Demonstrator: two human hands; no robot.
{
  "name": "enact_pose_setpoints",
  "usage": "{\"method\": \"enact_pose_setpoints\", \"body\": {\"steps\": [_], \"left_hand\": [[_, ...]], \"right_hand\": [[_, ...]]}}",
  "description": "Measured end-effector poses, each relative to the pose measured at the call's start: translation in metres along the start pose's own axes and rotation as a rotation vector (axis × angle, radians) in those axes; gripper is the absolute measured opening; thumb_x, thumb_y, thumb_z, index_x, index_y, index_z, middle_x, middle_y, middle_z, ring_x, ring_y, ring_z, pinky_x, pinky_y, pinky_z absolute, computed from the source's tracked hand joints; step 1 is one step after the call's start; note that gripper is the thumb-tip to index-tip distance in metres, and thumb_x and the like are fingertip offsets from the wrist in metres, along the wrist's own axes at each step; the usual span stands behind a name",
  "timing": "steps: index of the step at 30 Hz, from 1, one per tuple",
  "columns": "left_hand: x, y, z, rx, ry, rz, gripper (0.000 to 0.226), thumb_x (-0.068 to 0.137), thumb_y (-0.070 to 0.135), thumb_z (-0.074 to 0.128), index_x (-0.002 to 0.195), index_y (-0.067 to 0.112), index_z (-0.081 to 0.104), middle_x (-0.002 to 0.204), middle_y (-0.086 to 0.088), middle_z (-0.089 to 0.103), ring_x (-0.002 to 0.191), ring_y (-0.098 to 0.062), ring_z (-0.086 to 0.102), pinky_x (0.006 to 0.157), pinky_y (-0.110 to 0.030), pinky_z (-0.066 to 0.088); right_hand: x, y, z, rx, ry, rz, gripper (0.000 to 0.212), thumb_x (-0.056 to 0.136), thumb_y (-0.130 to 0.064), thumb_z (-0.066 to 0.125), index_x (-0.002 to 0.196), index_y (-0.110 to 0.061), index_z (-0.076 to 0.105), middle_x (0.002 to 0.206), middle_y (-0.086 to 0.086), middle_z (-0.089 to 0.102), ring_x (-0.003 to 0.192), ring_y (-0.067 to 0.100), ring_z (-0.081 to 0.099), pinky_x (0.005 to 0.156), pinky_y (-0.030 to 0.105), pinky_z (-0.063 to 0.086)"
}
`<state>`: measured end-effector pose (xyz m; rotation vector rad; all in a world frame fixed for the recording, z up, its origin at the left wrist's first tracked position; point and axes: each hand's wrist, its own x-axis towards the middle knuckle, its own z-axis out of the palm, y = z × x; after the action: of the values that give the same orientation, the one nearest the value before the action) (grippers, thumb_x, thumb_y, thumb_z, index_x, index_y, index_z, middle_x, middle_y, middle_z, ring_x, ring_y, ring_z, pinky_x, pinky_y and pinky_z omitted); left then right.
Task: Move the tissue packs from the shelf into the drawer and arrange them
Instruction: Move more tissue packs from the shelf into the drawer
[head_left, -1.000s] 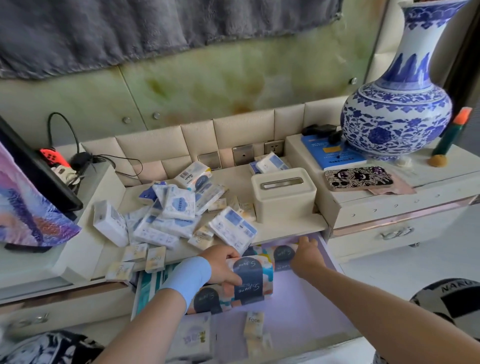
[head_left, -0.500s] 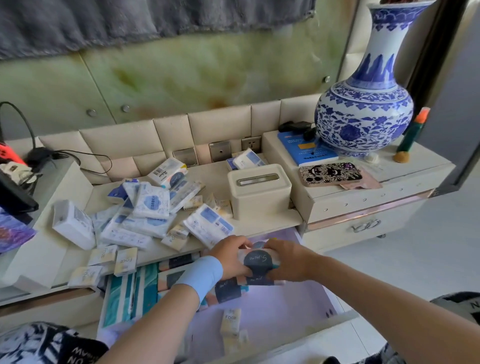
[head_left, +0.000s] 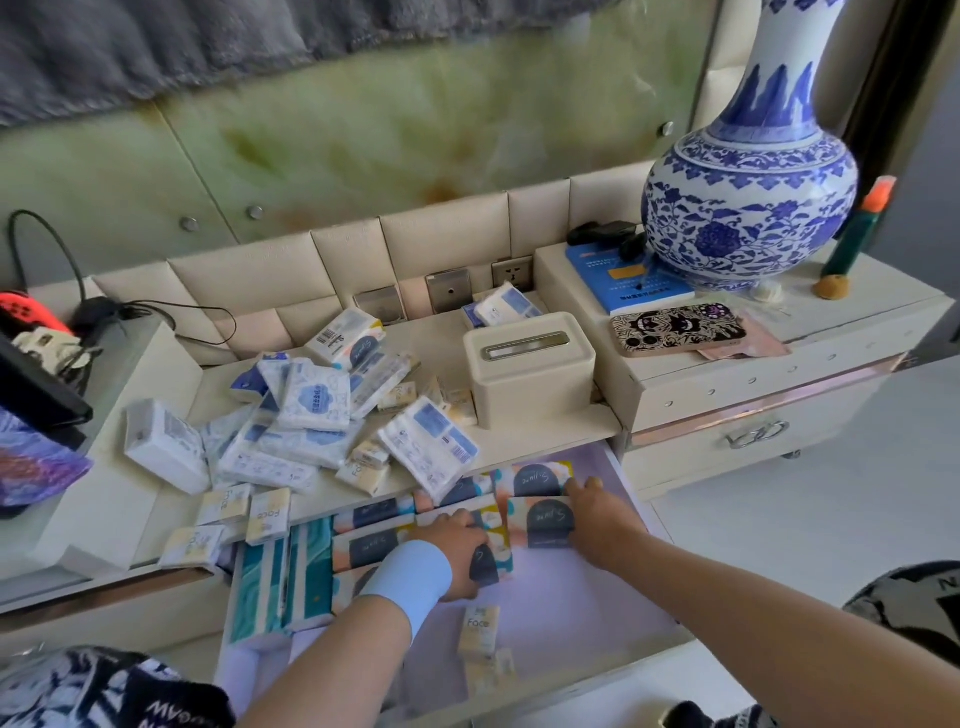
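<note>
Right hand (head_left: 597, 514) pinching pastel, dark-arched pack (head_left: 548, 522), left hand (head_left: 457, 551) atop drawer packs (head_left: 371, 545), grip unclear

Cream shelf (head_left: 545, 431), and it's crowded: a heap of white-and-blue tissue packs (head_left: 311, 415) sprawls across its left and middle, small yellow packs (head_left: 267, 514) sit along the front edge, and a cream tissue box (head_left: 527, 364) stands at the right. Below is the open drawer (head_left: 571, 597): teal packs (head_left: 283, 577) at the left, patterned packs (head_left: 374, 545) in rows beside them, loose yellow packs (head_left: 478, 629) on its lilac floor near the front.
</note>
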<state>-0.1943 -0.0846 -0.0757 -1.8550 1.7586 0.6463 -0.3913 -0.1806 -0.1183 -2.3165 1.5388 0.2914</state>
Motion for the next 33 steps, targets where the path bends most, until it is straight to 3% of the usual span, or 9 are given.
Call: {"method": "enact_pose_setpoints", "body": {"steps": [2, 6, 8, 11, 14, 17, 22, 27, 33], "left_hand": [[-0.001, -0.001, 0.001, 0.002, 0.003, 0.006, 0.069, 0.085, 0.041, 0.064, 0.147, 0.034, 0.035, 0.153, 0.004, 0.025, 0.138, -0.026, 0.033, 0.103, -0.05, 0.042], [-0.003, -0.004, 0.0, -0.052, 0.022, 0.026, 0.063, 0.084, 0.04, 0.063, 0.143, 0.036, 0.04, 0.151, 0.003, 0.029, 0.137, -0.026, 0.034, 0.106, -0.048, 0.04], [-0.003, -0.005, -0.003, -0.109, 0.039, 0.039, 0.061, 0.085, 0.038, 0.062, 0.143, 0.036, 0.043, 0.149, 0.003, 0.034, 0.135, -0.026, 0.039, 0.107, -0.045, 0.04], [-0.005, -0.008, -0.013, -0.274, 0.1, 0.034, 0.053, 0.087, 0.036, 0.06, 0.139, 0.038, 0.048, 0.139, 0.006, 0.05, 0.124, -0.023, 0.05, 0.101, -0.037, 0.046], [-0.009, -0.015, -0.029, -0.476, 0.189, 0.01, 0.041, 0.087, 0.039, 0.063, 0.128, 0.038, 0.058, 0.121, 0.013, 0.062, 0.11, -0.013, 0.057, 0.096, -0.029, 0.047], [-0.015, -0.029, -0.051, -0.531, 0.241, 0.012, 0.035, 0.089, 0.034, 0.063, 0.124, 0.035, 0.061, 0.118, 0.013, 0.064, 0.102, -0.009, 0.059, 0.09, -0.022, 0.045], [-0.031, -0.081, -0.103, -0.398, 0.282, -0.068, 0.037, 0.093, 0.035, 0.057, 0.13, 0.035, 0.055, 0.121, 0.012, 0.061, 0.108, -0.014, 0.057, 0.094, -0.027, 0.045], [-0.037, -0.143, -0.129, -0.232, 0.362, -0.201, 0.04, 0.093, 0.037, 0.053, 0.133, 0.035, 0.051, 0.134, 0.005, 0.053, 0.118, -0.021, 0.053, 0.099, -0.033, 0.044], [-0.017, -0.203, -0.121, -0.273, 0.465, -0.334, 0.054, 0.094, 0.035, 0.054, 0.145, 0.035, 0.036, 0.149, 0.0, 0.037, 0.134, -0.026, 0.038, 0.104, -0.042, 0.042]], "right_hand": [[0.001, -0.002, -0.001, 0.027, 0.05, 0.1, 0.054, 0.09, -0.024, 0.062, 0.134, -0.016, 0.033, 0.126, 0.008, 0.046, 0.105, 0.03, 0.064, 0.068, 0.037, 0.049], [0.008, -0.004, -0.002, 0.118, -0.032, 0.212, 0.051, 0.088, -0.044, 0.062, 0.123, -0.013, 0.04, 0.101, 0.001, 0.058, 0.096, 0.024, 0.066, 0.065, 0.031, 0.047], [0.01, -0.011, -0.003, 0.133, -0.079, 0.159, 0.049, 0.092, -0.043, 0.059, 0.125, -0.011, 0.044, 0.108, 0.003, 0.06, 0.098, 0.022, 0.066, 0.071, 0.032, 0.054], [0.013, -0.017, -0.01, 0.145, -0.069, 0.136, 0.044, 0.094, -0.038, 0.059, 0.127, -0.012, 0.048, 0.11, 0.002, 0.062, 0.1, 0.02, 0.064, 0.075, 0.029, 0.052], [0.012, -0.022, -0.035, -0.057, -0.112, 0.128, 0.037, 0.092, -0.029, 0.056, 0.127, -0.017, 0.055, 0.114, -0.001, 0.062, 0.107, 0.02, 0.062, 0.077, 0.029, 0.051], [0.008, -0.041, -0.067, -0.173, -0.084, 0.038, 0.036, 0.095, -0.033, 0.05, 0.127, -0.016, 0.056, 0.124, 0.003, 0.059, 0.111, 0.022, 0.058, 0.081, 0.03, 0.048], [0.014, -0.099, -0.113, -0.007, 0.087, -0.118, 0.02, 0.094, -0.036, 0.05, 0.098, -0.017, 0.055, 0.093, 0.001, 0.057, 0.082, 0.021, 0.056, 0.067, 0.028, 0.043], [0.036, -0.163, -0.148, 0.127, 0.103, -0.291, 0.029, 0.092, -0.029, 0.051, 0.114, -0.015, 0.064, 0.114, 0.007, 0.065, 0.102, 0.026, 0.063, 0.08, 0.031, 0.052], [0.082, -0.227, -0.186, 0.141, 0.107, -0.391, 0.033, 0.101, -0.022, 0.045, 0.127, -0.008, 0.06, 0.127, 0.01, 0.06, 0.11, 0.025, 0.06, 0.092, 0.032, 0.051]]}}
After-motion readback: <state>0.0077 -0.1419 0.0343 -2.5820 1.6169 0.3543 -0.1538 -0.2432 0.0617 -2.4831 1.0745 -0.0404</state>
